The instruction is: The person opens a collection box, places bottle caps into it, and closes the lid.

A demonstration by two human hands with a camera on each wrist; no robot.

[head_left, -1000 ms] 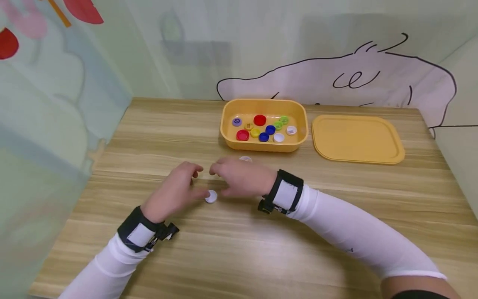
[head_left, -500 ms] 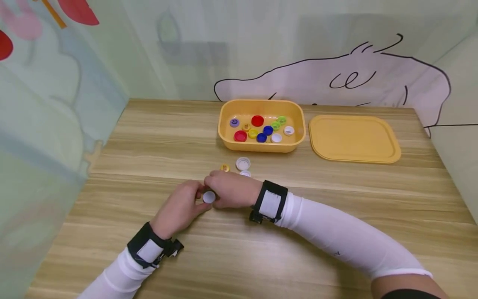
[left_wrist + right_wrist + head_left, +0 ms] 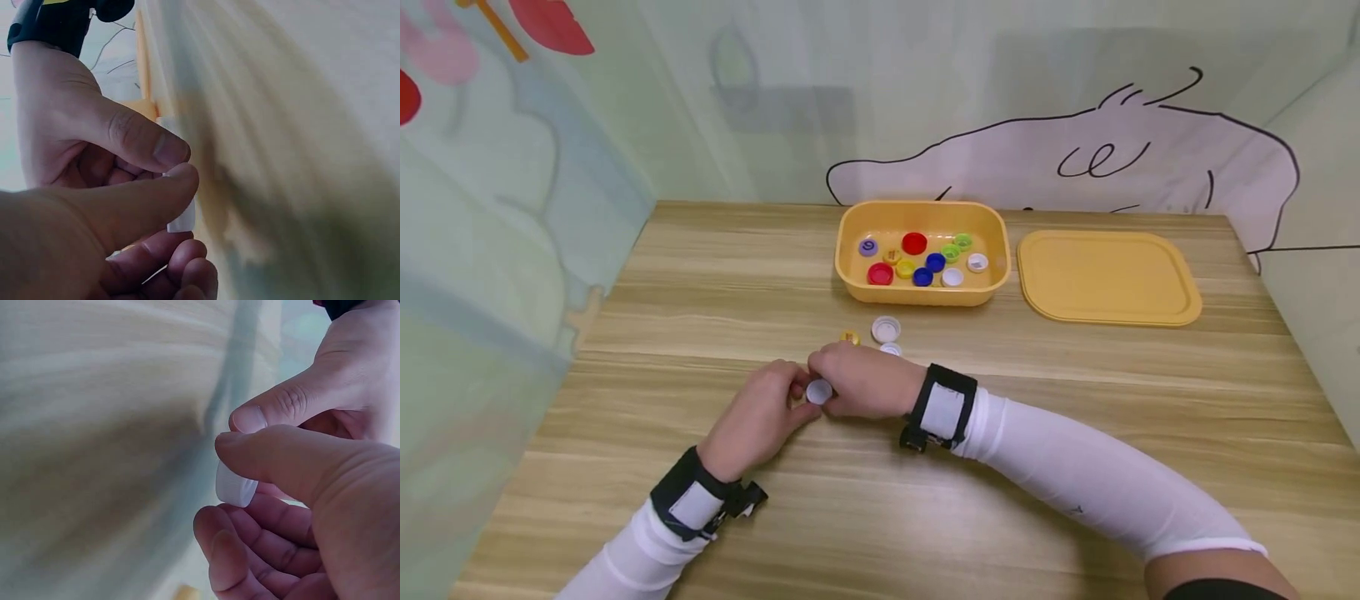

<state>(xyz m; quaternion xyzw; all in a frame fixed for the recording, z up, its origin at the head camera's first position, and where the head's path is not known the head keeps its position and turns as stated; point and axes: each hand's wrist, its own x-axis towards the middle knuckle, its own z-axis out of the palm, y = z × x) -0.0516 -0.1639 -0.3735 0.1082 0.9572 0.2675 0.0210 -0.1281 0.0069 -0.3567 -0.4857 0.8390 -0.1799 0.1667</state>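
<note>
A small white bottle cap [image 3: 819, 392] is between my two hands, just above the table. My left hand [image 3: 752, 421] pinches it from the left, thumb in front. From the right, my right hand [image 3: 871, 381] pinches the same cap, and the two thumb tips nearly meet. Close up, the right wrist view gives the ridged side of the white bottle cap [image 3: 234, 485] under the thumbs. In the left wrist view the fingers hide most of the white bottle cap [image 3: 182, 219]. Just beyond my right hand lie a yellow cap [image 3: 850, 337] and two white caps [image 3: 886, 329], one partly covered.
A yellow-orange bin [image 3: 922, 295] with several coloured caps in it stands toward the back of the wooden table [image 3: 715, 275]. To its right lies a flat yellow lid [image 3: 1108, 277]. A printed wall sheet [image 3: 760, 158] borders the table behind and at left.
A second ago both hands were apart, with the white cap by my left thumb. They have come together on it, and the caps behind my right hand have come into view.
</note>
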